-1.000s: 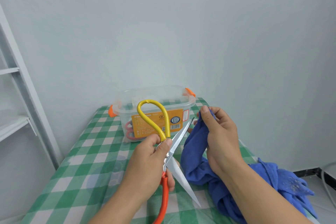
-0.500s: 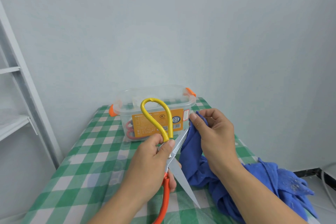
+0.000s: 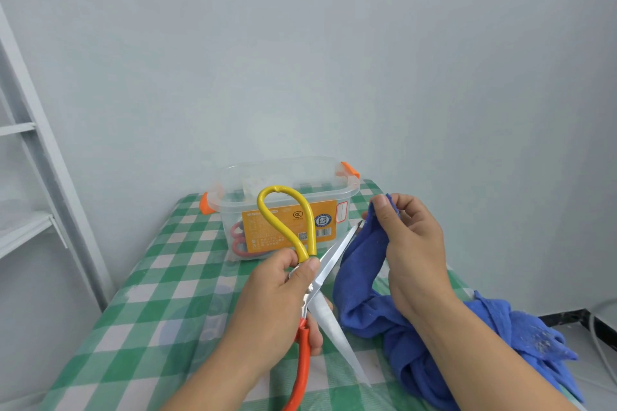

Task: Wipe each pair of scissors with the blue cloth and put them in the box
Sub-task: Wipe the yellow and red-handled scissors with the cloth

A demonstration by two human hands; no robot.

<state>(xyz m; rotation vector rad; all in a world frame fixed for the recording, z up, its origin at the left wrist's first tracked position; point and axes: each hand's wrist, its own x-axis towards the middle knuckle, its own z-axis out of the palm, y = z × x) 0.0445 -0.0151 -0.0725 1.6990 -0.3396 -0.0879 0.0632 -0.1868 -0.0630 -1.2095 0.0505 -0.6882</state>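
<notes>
My left hand grips a large pair of scissors near the pivot, blades spread apart. One handle loop is yellow and points up; the other is orange and runs down past my wrist. My right hand pinches a fold of the blue cloth around the tip of the upper blade. The rest of the cloth trails over the table's right edge. Behind them stands the clear plastic box with orange latches, open on top. Red scissor handles show through its wall.
The table carries a green and white checked cover. A grey metal shelf frame stands at the left. A pale wall runs close behind the box. Floor and a cable show at the lower right.
My right hand slid the cloth up the upper blade from near its middle to its tip. The scissors tilted slightly in my left hand.
</notes>
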